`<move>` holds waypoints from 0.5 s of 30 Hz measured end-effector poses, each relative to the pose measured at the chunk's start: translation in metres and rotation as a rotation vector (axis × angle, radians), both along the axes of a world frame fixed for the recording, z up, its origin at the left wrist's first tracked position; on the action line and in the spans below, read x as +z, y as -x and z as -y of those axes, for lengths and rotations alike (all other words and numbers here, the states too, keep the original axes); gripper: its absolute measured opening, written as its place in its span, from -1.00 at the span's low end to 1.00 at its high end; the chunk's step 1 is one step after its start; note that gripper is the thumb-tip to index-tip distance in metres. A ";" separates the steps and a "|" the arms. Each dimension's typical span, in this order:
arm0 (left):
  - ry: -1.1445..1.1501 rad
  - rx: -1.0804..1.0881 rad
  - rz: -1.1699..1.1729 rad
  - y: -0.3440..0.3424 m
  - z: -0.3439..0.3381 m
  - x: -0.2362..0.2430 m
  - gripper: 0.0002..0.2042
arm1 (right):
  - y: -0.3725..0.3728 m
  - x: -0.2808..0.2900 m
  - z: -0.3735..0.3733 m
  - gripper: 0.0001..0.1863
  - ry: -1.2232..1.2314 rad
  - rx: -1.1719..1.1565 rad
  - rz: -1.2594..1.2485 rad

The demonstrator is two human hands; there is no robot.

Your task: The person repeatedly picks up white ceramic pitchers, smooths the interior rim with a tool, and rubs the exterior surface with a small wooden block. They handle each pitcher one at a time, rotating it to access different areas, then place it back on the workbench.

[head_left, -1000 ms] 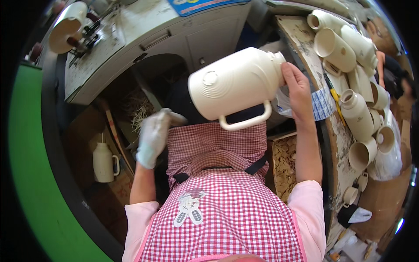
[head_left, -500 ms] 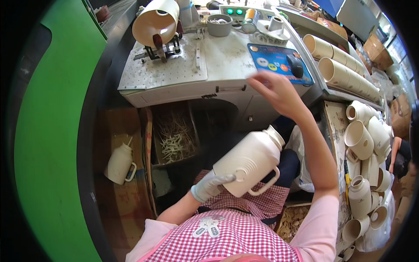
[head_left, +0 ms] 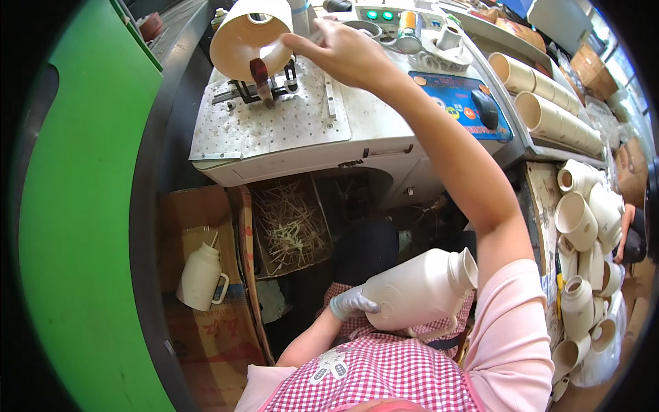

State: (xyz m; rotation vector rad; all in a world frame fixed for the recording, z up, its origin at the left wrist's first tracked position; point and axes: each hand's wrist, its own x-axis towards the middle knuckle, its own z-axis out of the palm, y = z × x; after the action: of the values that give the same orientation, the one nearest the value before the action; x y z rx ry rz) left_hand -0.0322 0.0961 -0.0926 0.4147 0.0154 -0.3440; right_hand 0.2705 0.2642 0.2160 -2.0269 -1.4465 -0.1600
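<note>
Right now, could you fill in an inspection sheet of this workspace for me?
Surface: white bench, marked and speckled, with a holed plate.
Job's things: jug tilted over the lap, mouth to the right; open shell above a black stand.
Clutter: brush before the shell, mouse, sticks boxed below, vessels piled at right.
Hands: gloved left hand grips the jug near its base; bare right hand at the shell's rim, contact unclear.
Cables: nothing seen; dark under the bench.
Surroundings: green panel at left, another person's arm far right.
</note>
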 end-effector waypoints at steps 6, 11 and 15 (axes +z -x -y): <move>-0.146 0.244 0.021 0.040 -0.005 -0.012 -0.17 | 0.015 -0.060 0.229 -0.38 -0.244 0.051 -0.339; -0.148 0.715 0.085 0.113 -0.044 -0.016 -0.18 | 0.074 -0.106 0.417 -0.33 -0.219 -0.507 -0.764; -0.340 0.851 0.013 0.125 -0.069 -0.009 -0.42 | 0.123 -0.143 0.487 -0.27 -0.306 -0.693 -0.860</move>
State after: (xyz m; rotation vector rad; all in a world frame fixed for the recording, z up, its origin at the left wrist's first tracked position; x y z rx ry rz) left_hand -0.1568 0.1652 -0.1018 0.7035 0.2332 0.5097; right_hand 0.1473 -0.2226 0.0731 -1.8827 -0.1671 0.1835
